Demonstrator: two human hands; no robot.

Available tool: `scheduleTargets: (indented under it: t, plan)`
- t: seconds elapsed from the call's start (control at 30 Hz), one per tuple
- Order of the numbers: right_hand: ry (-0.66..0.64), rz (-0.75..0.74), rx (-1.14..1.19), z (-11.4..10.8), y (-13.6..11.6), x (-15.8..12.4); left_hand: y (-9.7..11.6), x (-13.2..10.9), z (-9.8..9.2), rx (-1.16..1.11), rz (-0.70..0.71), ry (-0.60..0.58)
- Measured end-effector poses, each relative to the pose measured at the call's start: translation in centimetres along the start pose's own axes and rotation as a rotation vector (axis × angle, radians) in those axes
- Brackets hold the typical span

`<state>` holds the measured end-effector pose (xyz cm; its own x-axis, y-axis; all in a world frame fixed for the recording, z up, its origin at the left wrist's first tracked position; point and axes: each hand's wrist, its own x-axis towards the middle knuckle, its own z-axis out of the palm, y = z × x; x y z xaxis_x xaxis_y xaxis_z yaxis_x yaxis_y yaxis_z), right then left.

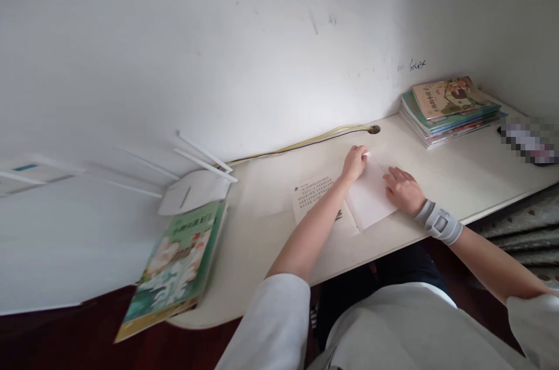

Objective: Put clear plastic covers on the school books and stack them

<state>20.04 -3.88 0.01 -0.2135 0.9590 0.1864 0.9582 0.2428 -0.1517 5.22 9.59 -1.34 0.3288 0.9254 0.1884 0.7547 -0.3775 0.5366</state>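
An open book (pixel 326 202) with printed text on its left page lies on the white desk (pixel 271 242) in front of me. My left hand (pixel 354 162) is closed in a pinch on the top corner of the blank right page (pixel 369 198). My right hand (pixel 404 189), with a grey band on its wrist, lies flat with fingers spread on the right side of that page.
A green illustrated book (pixel 174 268) hangs over the desk's left front edge, beside a white router (pixel 194 189) with antennas. A stack of books (pixel 449 109) sits at the far right corner. Cables (pixel 305 143) run along the wall into a desk hole (pixel 374 129).
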Motion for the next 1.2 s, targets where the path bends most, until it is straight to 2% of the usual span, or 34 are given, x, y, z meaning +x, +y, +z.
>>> scheduleTargets:
  t: [0.17, 0.37, 0.53, 0.7, 0.83, 0.93, 1.03, 1.1, 1.13, 1.2]
  plan:
    - [-0.08, 0.038, -0.147, -0.2, -0.3, 1.4, 0.0, 0.1, 0.0, -0.006, 0.003, 0.004]
    - [-0.025, 0.03, -0.18, -0.1, -0.1, 1.4, -0.1, 0.1, 0.2, -0.019, 0.0, 0.004]
    - [0.109, 0.004, -0.031, -0.3, 0.5, 1.2, -0.1, 0.0, 0.1, -0.046, 0.003, 0.013]
    - [0.233, 0.04, 0.218, -0.1, 2.9, 1.0, -0.1, -0.1, 0.3, -0.068, -0.013, 0.018]
    - [0.095, 0.066, 0.072, 1.1, 3.7, 0.2, 0.2, 0.2, 0.1, -0.079, -0.022, 0.031]
    - [0.004, 0.024, -0.065, 1.9, 3.1, -0.6, 0.9, 0.1, -1.5, -0.079, -0.002, 0.07]
    - [-0.015, 0.021, -0.092, 1.9, 2.7, -0.8, 0.9, -1.7, -4.4, -0.059, 0.06, 0.117]
    - [-0.017, 0.022, -0.085, 1.9, 2.7, -0.8, -0.2, -4.4, -6.5, -0.001, 0.102, 0.149]
    - [-0.014, 0.025, -0.08, 1.8, 2.7, -0.7, -1.1, -6.1, -7.4, 0.023, 0.071, 0.144]
    - [-0.009, 0.026, -0.072, 1.9, 2.8, -0.7, -3.3, -10.0, -8.8, 0.026, -0.093, 0.133]
